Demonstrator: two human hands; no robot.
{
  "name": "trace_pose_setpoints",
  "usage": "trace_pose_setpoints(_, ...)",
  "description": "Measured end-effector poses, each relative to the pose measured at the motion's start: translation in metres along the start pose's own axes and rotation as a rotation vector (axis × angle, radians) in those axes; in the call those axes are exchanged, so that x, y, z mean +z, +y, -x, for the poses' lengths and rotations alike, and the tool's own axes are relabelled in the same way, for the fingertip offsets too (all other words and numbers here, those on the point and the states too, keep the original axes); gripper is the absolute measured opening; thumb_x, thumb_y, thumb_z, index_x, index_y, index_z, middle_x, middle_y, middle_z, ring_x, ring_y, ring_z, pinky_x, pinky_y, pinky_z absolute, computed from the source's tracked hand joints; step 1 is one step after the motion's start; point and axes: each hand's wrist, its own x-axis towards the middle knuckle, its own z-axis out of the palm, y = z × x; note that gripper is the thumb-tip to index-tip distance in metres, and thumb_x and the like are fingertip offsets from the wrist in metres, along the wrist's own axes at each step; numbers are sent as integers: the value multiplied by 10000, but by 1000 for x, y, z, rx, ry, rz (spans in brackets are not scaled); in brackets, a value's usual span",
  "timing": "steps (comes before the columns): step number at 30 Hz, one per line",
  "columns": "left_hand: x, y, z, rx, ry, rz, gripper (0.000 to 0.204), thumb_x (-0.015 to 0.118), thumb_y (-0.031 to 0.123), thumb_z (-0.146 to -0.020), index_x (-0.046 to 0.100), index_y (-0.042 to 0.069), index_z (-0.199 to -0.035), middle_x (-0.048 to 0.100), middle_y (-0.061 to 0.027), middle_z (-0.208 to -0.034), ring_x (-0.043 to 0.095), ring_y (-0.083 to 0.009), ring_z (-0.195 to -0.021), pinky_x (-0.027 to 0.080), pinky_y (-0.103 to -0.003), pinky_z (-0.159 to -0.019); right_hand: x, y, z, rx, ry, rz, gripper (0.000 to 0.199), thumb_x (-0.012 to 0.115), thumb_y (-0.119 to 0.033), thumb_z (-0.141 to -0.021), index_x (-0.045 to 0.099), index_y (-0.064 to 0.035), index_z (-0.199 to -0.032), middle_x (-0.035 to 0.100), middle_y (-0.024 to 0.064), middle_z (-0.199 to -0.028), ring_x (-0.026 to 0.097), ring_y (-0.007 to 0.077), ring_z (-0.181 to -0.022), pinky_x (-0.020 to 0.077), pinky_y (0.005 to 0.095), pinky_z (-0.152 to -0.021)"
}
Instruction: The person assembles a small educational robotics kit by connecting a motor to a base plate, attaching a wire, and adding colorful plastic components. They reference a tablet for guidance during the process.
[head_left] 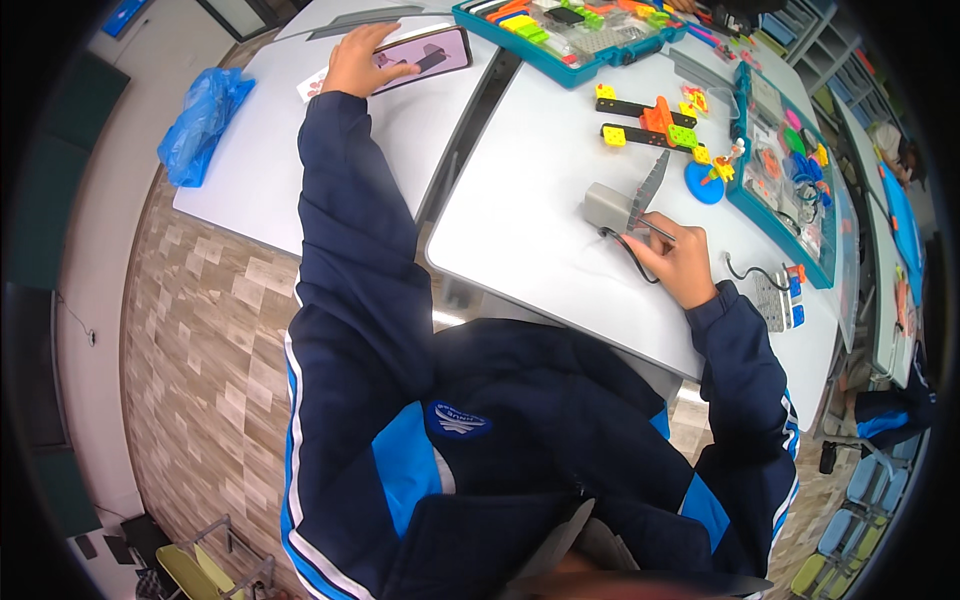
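My left hand (362, 62) is at the far left of the tables, fingers spread, with its thumb over the lit screen of a phone (440, 55). The screen displays a picture of a grey and dark part. Over the right table, my right hand (680, 262) is closed at the near end of a grey building assembly. That assembly joins a light grey block (606, 208) to an upright dark grey plate with holes (650, 188). A thin rod shows by my fingers. A black cable (632, 258) curves from the block toward my hand. My fingers partly hide the grip.
Beyond the assembly lies a built frame of black beams with orange and yellow pieces (655, 122). A blue disc (705, 184) sits beside an open teal parts case (738, 200). Another teal case (570, 72) stands at the back. A blue plastic bag (200, 130) rests at the left edge.
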Motion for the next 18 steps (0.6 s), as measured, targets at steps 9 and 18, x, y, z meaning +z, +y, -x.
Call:
trace_pose_setpoints(9, 27, -24, 22, -14, 53, 260, 418, 666, 176, -885, 622, 235, -1296, 622, -82, -1283, 549, -314, -1187, 431, -393, -1022, -1, 1, 1, 16, -12, -27, 325, 806, -263, -795, 692, 21, -904, 399, 57, -455, 361, 149, -380, 324, 290, -426)
trace_pose_setpoints(18, 27, -26, 19, 11, 34, 276, 395, 645, 209, -911, 615, 215, -1305, 607, -112, -1300, 526, -336, -1207, 414, -413, -1038, -4, 1, 0, 12, -30, -10, 341, 798, -279, -804, 703, 22, -933, 411, 61, -460, 365, 161, -378, 327, 300, -428)
